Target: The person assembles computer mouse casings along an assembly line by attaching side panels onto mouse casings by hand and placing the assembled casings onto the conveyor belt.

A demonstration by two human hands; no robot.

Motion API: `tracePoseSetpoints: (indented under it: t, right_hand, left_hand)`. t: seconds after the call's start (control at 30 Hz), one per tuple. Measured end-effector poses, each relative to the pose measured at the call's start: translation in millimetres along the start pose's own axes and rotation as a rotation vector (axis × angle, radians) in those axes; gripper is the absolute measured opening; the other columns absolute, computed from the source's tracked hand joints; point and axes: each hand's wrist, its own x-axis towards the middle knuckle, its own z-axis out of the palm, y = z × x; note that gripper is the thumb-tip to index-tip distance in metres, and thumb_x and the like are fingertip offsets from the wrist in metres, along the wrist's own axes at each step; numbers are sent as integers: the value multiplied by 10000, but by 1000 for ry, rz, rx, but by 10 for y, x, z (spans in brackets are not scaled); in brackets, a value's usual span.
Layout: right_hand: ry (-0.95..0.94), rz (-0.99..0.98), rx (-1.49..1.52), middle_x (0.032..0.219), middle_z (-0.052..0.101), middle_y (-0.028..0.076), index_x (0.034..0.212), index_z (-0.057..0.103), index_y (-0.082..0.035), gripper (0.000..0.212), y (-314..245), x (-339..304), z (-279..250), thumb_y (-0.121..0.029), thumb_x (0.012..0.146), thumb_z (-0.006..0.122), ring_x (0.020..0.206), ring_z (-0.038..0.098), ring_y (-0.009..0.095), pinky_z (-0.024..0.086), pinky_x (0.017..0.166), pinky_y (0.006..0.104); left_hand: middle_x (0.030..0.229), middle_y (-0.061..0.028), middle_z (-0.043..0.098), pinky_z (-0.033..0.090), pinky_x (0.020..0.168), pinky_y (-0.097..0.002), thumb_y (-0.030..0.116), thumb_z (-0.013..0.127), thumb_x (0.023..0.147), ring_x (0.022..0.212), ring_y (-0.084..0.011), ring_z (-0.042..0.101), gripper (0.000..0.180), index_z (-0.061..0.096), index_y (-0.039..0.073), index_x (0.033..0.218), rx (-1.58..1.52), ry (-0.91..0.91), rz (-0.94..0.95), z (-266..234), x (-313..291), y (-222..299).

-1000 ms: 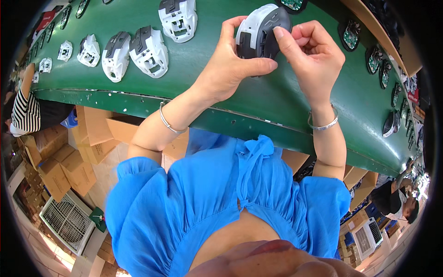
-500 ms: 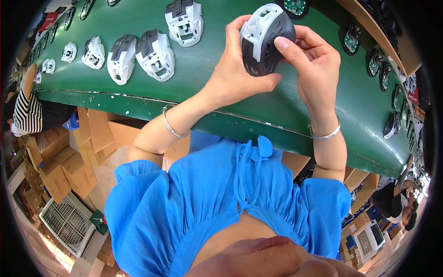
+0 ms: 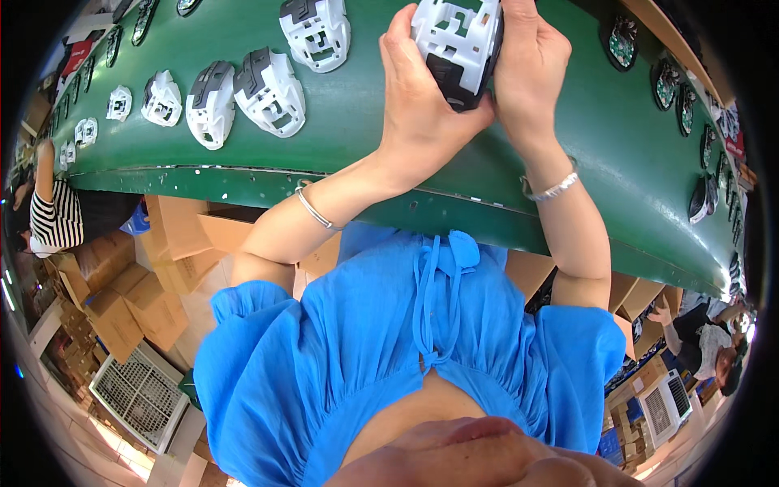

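Between my two hands, at the top middle over the green work surface, is a white and black computer mouse shell (image 3: 459, 50). Its slotted white frame faces up, with a black panel toward me. My left hand (image 3: 422, 109) grips its left side, thumb near the lower end. From the right, my right hand (image 3: 531, 69) presses against the other side, and some of its fingers are hidden behind the shell. To the left lie similar white and black shells, among them one near the top (image 3: 318, 36), one below it (image 3: 272, 96) and another beside that (image 3: 211, 104).
The green work surface (image 3: 357, 130) curves across the view. Dark mouse bases with circuit boards (image 3: 621, 45) line its right side, next to a cardboard edge (image 3: 690, 49). Below stand cardboard boxes (image 3: 154, 312). People work at far left (image 3: 55, 207) and far right (image 3: 699, 341).
Both hands have moved slightly up and left with the mouse shell. It has turned, so its slotted white face shows more and its black side less. My right thumb has shifted upward.
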Motion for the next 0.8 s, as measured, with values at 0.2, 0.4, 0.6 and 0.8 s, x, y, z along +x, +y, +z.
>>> tracePoseSetpoints:
  t: [0.2, 0.4, 0.6, 0.8]
  right_hand:
    - [65, -43, -88, 593, 550, -26, 663, 608, 2, 516, 120, 56, 27, -378, 974, 448, 539, 472, 40, 367, 467, 217]
    - [90, -38, -88, 551, 513, -34, 610, 562, -35, 517, 148, 87, 94, -390, 969, 451, 496, 445, 39, 332, 438, 228]
    - [20, -26, 5, 576, 553, -31, 653, 605, -42, 464, 60, 14, 209, -346, 972, 460, 488, 460, 35, 343, 437, 206]
    - [-14, -93, -9, 614, 594, -5, 719, 643, -5, 429, 68, 33, 307, -285, 980, 450, 511, 489, 37, 370, 457, 193]
  left_hand:
    - [1155, -255, 391, 369, 942, -438, 57, 766, 597, 1082, -394, 440, 912, 208, -52, 1309, 185, -58, 56, -78, 3, 18]
    - [1159, -264, 389, 375, 935, -443, 47, 739, 610, 1084, -399, 442, 882, 191, -49, 1294, 10, -90, 46, -131, -4, -34]
    - [1164, -255, 388, 390, 923, -432, 54, 748, 607, 1084, -381, 450, 892, 190, -48, 1296, -49, -138, 45, -262, 5, -39]
    - [1172, -263, 374, 382, 934, -439, 60, 764, 591, 1096, -393, 441, 931, 180, -55, 1308, -9, -101, 16, -298, -27, -123]
